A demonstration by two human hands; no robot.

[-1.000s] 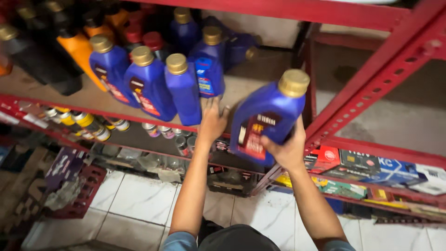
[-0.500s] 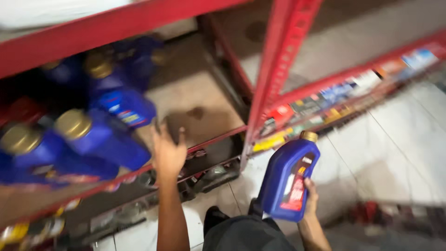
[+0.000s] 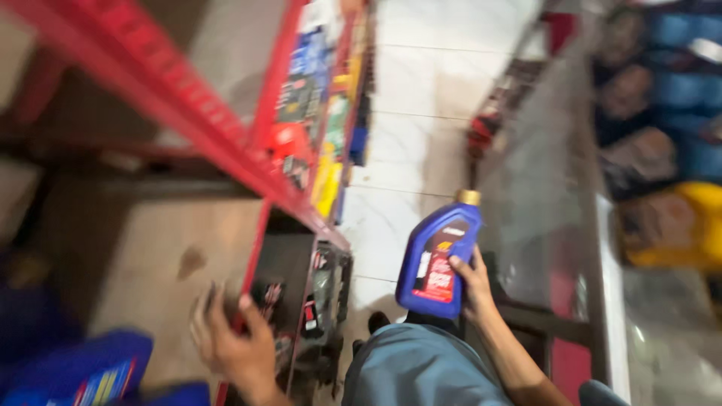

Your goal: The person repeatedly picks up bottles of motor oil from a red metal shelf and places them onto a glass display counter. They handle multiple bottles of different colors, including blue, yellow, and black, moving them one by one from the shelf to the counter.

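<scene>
Over tiled aisle, right hand [image 3: 472,289] grips blue bottle [image 3: 438,256]; left hand [image 3: 233,342] open at red shelf edge [image 3: 256,248].

The one camera sits on my head, looking steeply down past my chest at the red shelf rack [image 3: 226,143] on my left and the white tiled floor [image 3: 421,113] (blurred, fairly close).

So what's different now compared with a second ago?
The right hand has carried the blue bottle with the gold cap off the red shelf and down beside the body, over the tiled floor. The left hand dropped from the bottles to the shelf edge. The right hand's grip on the bottle is unchanged.
</scene>
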